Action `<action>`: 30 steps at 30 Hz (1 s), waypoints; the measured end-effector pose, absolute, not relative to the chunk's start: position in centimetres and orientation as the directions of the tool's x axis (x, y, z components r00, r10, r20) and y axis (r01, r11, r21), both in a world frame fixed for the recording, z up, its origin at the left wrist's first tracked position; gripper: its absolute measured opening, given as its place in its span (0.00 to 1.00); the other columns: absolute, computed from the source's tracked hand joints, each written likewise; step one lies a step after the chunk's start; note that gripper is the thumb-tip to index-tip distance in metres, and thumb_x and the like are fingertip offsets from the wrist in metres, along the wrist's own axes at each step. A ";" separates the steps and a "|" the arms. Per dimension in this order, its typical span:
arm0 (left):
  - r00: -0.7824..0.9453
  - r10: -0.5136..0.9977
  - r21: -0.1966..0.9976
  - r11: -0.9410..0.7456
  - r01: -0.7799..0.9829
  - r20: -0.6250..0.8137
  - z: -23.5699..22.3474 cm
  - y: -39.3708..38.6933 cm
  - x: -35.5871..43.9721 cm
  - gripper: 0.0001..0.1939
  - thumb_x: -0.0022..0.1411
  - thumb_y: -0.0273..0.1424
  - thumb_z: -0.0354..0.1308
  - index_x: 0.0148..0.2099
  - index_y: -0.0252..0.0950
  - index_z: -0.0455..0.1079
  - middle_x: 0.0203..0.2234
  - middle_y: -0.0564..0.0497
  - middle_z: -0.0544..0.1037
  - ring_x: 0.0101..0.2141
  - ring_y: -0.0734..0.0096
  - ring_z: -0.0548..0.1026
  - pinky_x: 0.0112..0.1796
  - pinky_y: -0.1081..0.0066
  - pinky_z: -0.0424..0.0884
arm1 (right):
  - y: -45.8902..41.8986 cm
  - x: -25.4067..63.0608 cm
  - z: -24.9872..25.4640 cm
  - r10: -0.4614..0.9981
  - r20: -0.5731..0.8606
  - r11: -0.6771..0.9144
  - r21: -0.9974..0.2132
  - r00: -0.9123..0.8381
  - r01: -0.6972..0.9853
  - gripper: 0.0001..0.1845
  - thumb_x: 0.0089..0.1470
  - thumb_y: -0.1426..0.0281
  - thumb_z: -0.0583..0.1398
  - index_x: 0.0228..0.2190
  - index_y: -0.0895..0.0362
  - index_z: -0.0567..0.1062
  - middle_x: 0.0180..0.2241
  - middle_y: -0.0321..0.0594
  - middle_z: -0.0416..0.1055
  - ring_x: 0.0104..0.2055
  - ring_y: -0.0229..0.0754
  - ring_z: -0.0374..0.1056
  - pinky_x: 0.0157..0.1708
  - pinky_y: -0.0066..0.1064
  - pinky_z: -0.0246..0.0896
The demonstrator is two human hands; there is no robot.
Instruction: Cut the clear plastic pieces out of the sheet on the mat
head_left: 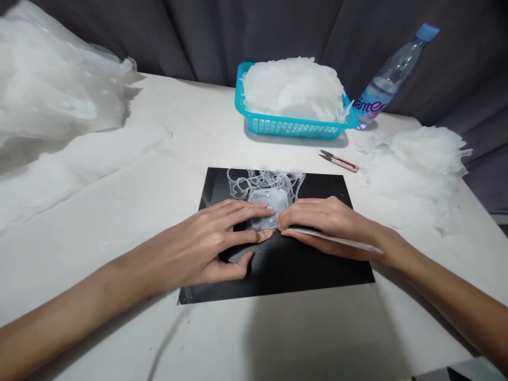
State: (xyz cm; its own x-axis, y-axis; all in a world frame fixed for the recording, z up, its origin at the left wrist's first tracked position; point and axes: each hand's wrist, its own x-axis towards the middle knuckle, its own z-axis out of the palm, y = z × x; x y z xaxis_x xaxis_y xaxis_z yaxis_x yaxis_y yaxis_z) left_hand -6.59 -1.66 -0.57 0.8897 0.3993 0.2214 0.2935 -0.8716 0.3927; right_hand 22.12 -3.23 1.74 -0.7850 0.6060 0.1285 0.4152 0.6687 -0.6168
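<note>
A translucent, roughly square molded piece point(270, 203) lies on a black mat point(317, 270). Thin clear strips point(262, 180) trail in a tangle from its far edge. My left hand point(222, 235) rests with fingers apart, its fingertips touching the piece's left and near parts. On the near right corner are the pinched fingers of my right hand point(325, 219). A thin, pale, flat tool point(337, 239) is gripped in that hand, its far end pointing back toward the wrist. The tool's tip is hidden by the fingers, so its kind cannot be made out.
Pink-handled thread snips point(339, 161) lie beyond the mat. Behind stands a blue basket point(293, 127) heaped with translucent pieces, beside a leaning-looking water bottle point(387, 82). A loose pile of clear pieces point(420, 174) sits right; a large plastic bag point(59, 79) fills the far left.
</note>
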 end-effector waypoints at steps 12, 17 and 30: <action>0.890 0.413 0.421 -0.854 0.304 0.195 -0.3 -1.7 -6.6 0.27 0.66 0.28 0.62 0.66 0.44 0.72 0.71 0.49 0.64 0.69 0.53 0.66 0.68 0.54 0.65 | -3.2 23.4 1.7 0.646 0.126 0.553 -0.757 -0.753 0.348 0.08 0.71 0.68 0.58 0.45 0.56 0.77 0.46 0.43 0.79 0.48 0.43 0.76 0.51 0.32 0.70; 0.897 0.406 0.404 -0.860 0.312 0.173 -0.2 -1.8 -6.5 0.29 0.66 0.29 0.61 0.68 0.45 0.69 0.73 0.52 0.61 0.71 0.54 0.62 0.69 0.54 0.63 | -3.4 23.0 0.7 0.644 0.157 0.578 -0.741 -0.749 0.342 0.07 0.71 0.69 0.58 0.45 0.56 0.76 0.45 0.43 0.79 0.50 0.43 0.77 0.52 0.33 0.70; 0.903 0.397 0.439 -0.849 0.294 0.164 0.0 -1.9 -6.2 0.23 0.65 0.30 0.62 0.62 0.39 0.76 0.70 0.46 0.66 0.70 0.52 0.63 0.69 0.53 0.63 | -3.7 22.5 0.7 0.613 0.227 0.681 -0.637 -0.757 0.361 0.06 0.71 0.72 0.58 0.45 0.56 0.77 0.45 0.42 0.81 0.48 0.41 0.79 0.50 0.31 0.72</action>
